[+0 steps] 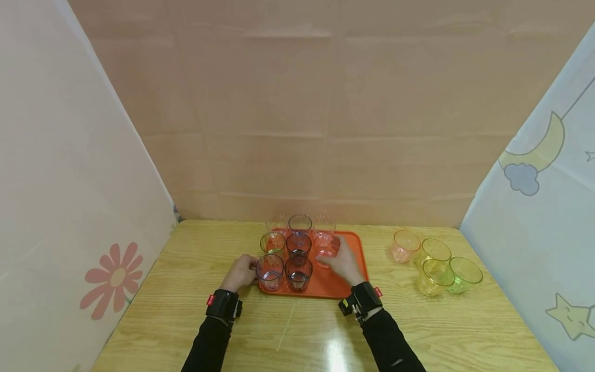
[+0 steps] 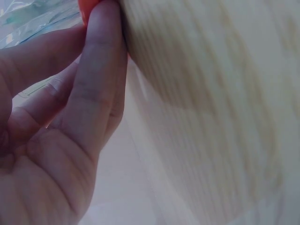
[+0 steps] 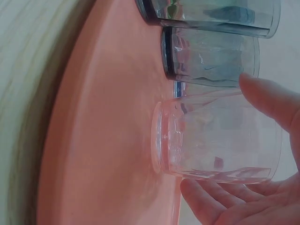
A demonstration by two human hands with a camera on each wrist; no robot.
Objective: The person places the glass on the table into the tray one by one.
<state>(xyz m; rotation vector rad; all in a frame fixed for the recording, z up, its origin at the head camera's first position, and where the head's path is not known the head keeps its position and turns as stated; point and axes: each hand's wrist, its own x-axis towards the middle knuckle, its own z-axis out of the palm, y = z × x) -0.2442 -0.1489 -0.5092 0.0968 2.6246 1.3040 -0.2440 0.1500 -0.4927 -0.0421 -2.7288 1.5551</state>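
Note:
An orange tray (image 1: pixel 355 258) lies on the table, carrying several drinking glasses in rows. At its left edge, my left hand (image 1: pixel 241 271) pinches the rim between thumb and fingers; in the left wrist view a bit of orange shows at the fingertips of the hand (image 2: pixel 93 93). A blue-rimmed glass (image 1: pixel 269 271) stands just beside it. My right hand (image 1: pixel 346 261) is curved round a clear pinkish glass (image 3: pixel 220 140) standing upright on the tray, with thumb on one side and fingers on the other. Dark glasses (image 1: pixel 299 272) stand left of that one.
Right of the tray, on the wood-grain table (image 1: pixel 288 330), stand a pink-orange glass (image 1: pixel 403 250), two yellow glasses (image 1: pixel 429 284) and a green glass (image 1: pixel 465 276). A brown paper backdrop (image 1: pixel 297 129) rises behind, with printed white sheets at both sides.

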